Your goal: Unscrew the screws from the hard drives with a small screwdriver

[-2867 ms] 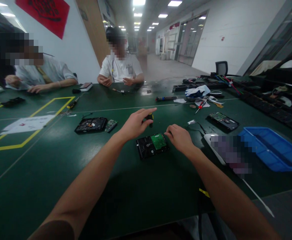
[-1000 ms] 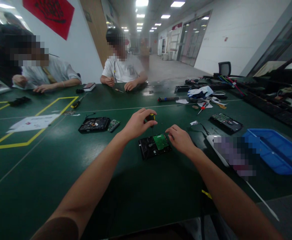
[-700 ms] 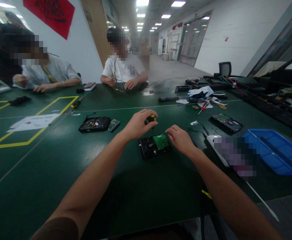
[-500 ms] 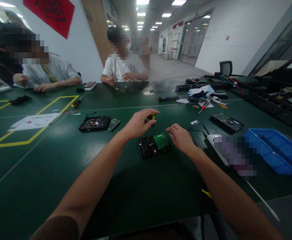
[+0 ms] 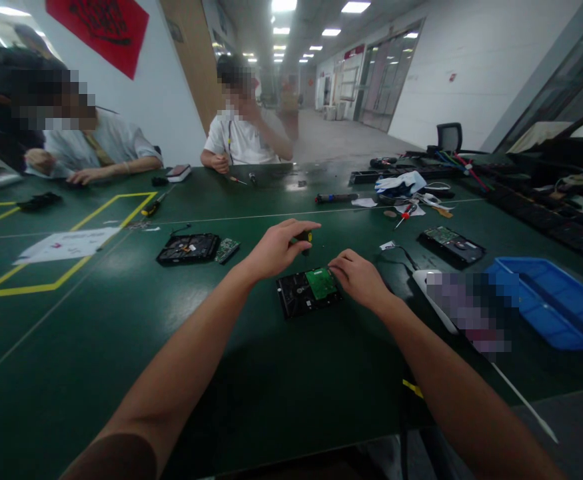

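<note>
Gripping the screwdriver [image 5: 302, 238] upright in your left hand [image 5: 274, 250], you are pressing your right hand's [image 5: 358, 279] fingertips on the hard drive [image 5: 307, 291], which is lying flat on the green table [image 5: 121, 320] between both hands.

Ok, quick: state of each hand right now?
Left hand: closed on the screwdriver.
Right hand: open, holding nothing, fingers resting at the hard drive.

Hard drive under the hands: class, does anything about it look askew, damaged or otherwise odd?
Nothing looks damaged. The hard drive lies flat on the green table, circuit board up, slightly skewed. The left hand holds a screwdriver above it; the right hand steadies it.
</note>
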The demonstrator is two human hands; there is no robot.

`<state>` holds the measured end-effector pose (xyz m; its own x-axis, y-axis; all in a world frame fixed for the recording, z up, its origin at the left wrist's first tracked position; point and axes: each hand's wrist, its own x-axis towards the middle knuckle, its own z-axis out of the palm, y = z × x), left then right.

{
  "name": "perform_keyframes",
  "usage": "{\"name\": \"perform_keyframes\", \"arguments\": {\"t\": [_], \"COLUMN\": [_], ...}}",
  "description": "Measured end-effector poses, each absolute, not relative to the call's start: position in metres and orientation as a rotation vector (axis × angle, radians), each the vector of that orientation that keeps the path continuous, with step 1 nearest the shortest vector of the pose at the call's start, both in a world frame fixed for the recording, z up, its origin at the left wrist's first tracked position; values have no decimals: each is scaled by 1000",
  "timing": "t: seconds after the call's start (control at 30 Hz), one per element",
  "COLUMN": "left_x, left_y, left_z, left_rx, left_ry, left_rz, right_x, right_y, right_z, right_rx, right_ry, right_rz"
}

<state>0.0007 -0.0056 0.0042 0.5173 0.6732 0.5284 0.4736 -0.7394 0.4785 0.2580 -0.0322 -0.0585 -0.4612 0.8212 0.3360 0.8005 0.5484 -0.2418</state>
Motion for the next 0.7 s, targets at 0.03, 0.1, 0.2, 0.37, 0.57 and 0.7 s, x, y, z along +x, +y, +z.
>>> {"name": "perform_keyframes", "arguments": {"t": [0.03,0.1,0.2,0.37,0.57,0.7], "left_x": [1,0,1,2,3,3], "left_y": [-5,-6,-7,-9,-8,-7], "left_z": [5,5,5,6,5,4], "left_rx": [2489,2481,2465,2543,2506,2505], "left_ry": [987,1034,1052,992,1038,1041], "left_rz": [1050,1071,1076,1023,1060,1049], "right_x": [257,256,253,246,248,251], "right_y": [-33,-35,-37,-36,-35,-35], "right_z": [-58,-59,-63,-75,-82,-83], "right_rx": [-1312,-1315,-1401,-1564,-1521,-1473], "right_ry": [-2381,-2383,-2352,-2259,-2285,-2307], "right_rz": [64,49,65,212,354,370]}}
